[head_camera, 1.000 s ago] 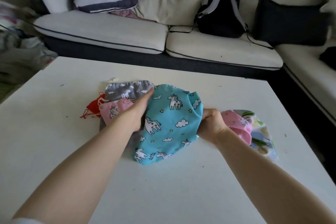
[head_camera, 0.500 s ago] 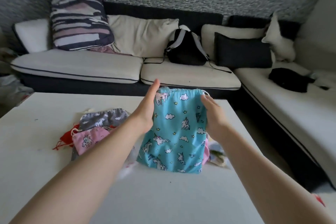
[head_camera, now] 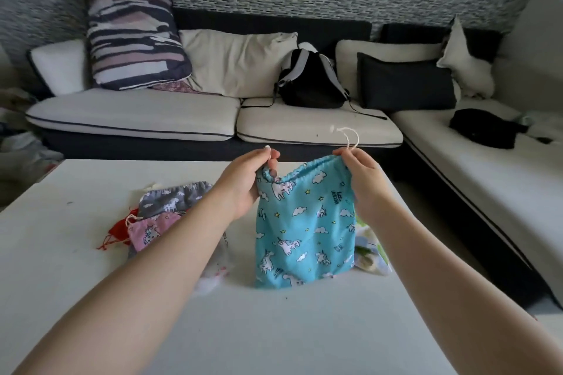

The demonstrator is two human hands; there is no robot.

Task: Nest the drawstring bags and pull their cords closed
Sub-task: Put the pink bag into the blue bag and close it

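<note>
- Head view: the blue unicorn bag (head_camera: 306, 222) hangs upright over the middle of the white table (head_camera: 274, 338), its bottom edge touching or just above the tabletop, held by its two top corners.
- Its mouth is gathered only a little, and a loop of pale cord (head_camera: 348, 137) stands up from the right corner, so I judge this bag not yet drawn closed.
- Whether a smaller bag already sits inside it cannot be told; the cloth hangs fairly flat.
- Still loose toward the table's left edge lie a grey unicorn bag (head_camera: 175, 198), a pink unicorn bag (head_camera: 152, 230) overlapping its near side, and a red bag (head_camera: 120, 230) just beside the pink one, partly tucked under it.
- A pale leafy-print bag (head_camera: 370, 253) lies behind the blue one, toward the right edge.
- By my reading most of the nesting and every cord pull remain to be done.
- The left hand (head_camera: 243, 183) reaches in with forearm raised, fingers curled and pinching the bag's top left corner between thumb and fingertips.
- The right hand (head_camera: 362, 175) mirrors it at the top right corner, fingers curled around the hem where the cord comes out; whether it pinches the cord itself as well is unclear.
- Both wrists sit level, well apart, keeping the hem slack.
</note>
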